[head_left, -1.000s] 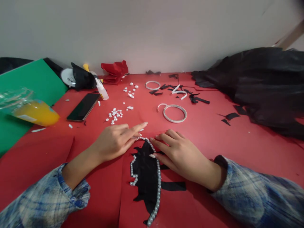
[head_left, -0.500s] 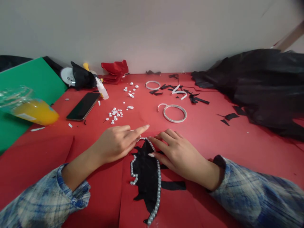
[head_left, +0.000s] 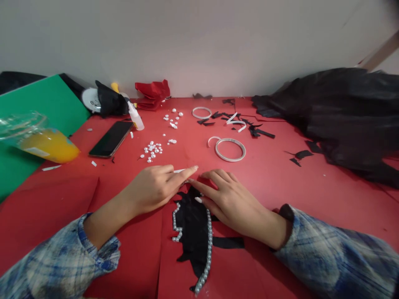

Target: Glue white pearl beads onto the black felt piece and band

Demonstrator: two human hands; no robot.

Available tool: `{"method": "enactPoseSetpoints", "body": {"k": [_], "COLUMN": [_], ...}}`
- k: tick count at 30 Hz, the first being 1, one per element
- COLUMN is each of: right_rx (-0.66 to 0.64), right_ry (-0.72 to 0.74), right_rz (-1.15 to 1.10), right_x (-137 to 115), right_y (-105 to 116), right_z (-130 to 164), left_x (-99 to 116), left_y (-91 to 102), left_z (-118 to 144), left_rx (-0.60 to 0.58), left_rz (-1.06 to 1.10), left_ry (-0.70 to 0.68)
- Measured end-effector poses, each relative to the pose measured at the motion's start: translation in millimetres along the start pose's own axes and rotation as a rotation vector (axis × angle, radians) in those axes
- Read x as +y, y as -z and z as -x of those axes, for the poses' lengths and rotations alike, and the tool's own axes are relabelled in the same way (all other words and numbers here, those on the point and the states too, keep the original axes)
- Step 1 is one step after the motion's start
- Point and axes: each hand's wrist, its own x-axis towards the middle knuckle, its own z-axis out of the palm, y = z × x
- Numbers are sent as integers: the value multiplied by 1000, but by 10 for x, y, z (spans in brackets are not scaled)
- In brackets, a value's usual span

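A black paper cut-out [head_left: 192,232] edged with rows of pearl beads [head_left: 208,245] lies on red paper [head_left: 131,257] in front of me. My left hand [head_left: 154,187] rests at the shape's upper left, index finger stretched out, with a small white strip under its fingertips. My right hand [head_left: 229,199] lies flat over the shape's top right, fingers pointing left. The fingertips of both hands meet at the top point of the black shape, hiding the beads there. Whether either hand pinches a bead cannot be told.
Loose pearl beads [head_left: 151,149] and a phone [head_left: 111,138] lie ahead left, beside a glue bottle [head_left: 136,118]. Tape rings [head_left: 230,149] and black scraps [head_left: 255,129] lie ahead. A bottle of orange liquid [head_left: 43,143] lies on green card [head_left: 40,104]. Black fabric [head_left: 346,112] fills the right.
My right fingers slid left and up over the top of the black shape, covering the beads there and meeting my left index fingertip. The view shifted slightly.
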Motion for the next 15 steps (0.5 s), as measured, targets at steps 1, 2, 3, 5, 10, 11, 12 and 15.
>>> {"method": "enactPoseSetpoints", "body": {"k": [1, 2, 3, 5, 10, 11, 12, 15], "right_rx": [3, 0, -4, -16, -14, -9, -2, 17], "right_ry": [12, 24, 35, 41, 9, -6, -28, -103], "right_rz": [-4, -10, -20, -52, -158, -194, -240, -405], "right_x": [0, 0, 0, 0, 23, 36, 53, 109], "right_y": [-7, -12, -14, -12, 2, 8, 15, 44], "right_z": [-3, -5, -9, -13, -17, -26, -44, -162], "left_x": [-1, -3, -5, -11, -46, -54, -60, -62], "left_y": [-2, -3, -4, -2, 1, 0, -1, -1], "left_z": [-1, -1, -2, -1, -10, -13, -16, -21], "left_rx": [2, 1, 1, -15, -43, -42, -45, -56], "left_rz": [-1, -2, -3, -3, 47, 54, 54, 16], "left_ry": [-9, -15, -19, -5, -31, -53, -66, -68]}}
